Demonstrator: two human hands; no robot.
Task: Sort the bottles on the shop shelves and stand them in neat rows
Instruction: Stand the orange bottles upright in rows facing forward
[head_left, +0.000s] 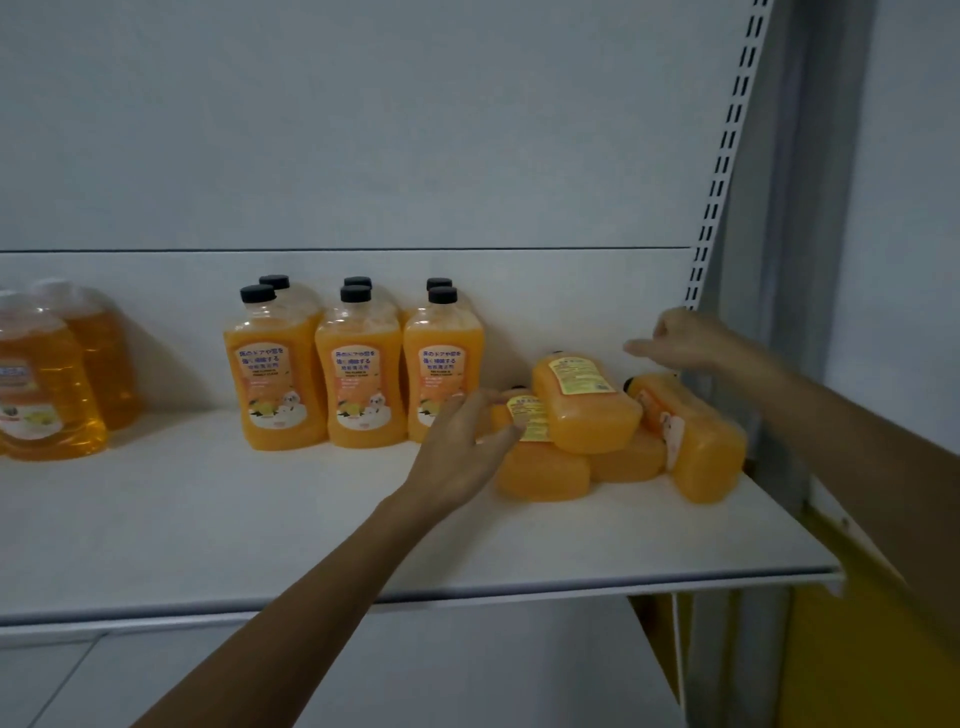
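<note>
Your left grip (462, 441) spread against fallen bottle (545, 467), centre right; right grip (675, 338) loose, empty. Lift top bottle (587, 410) first, stand beside 3 upright rows (358, 374).

The shelf (208, 519) lies open in front; upright bottles (358, 384) block the back, toppled bottles (587, 410) the right.

Six upright orange bottles (363, 387), four lying orange bottles (587, 413), two amber bottles (49, 400)

Slotted upright rail (719, 171) at right; yellow panel (852, 670) below
</note>
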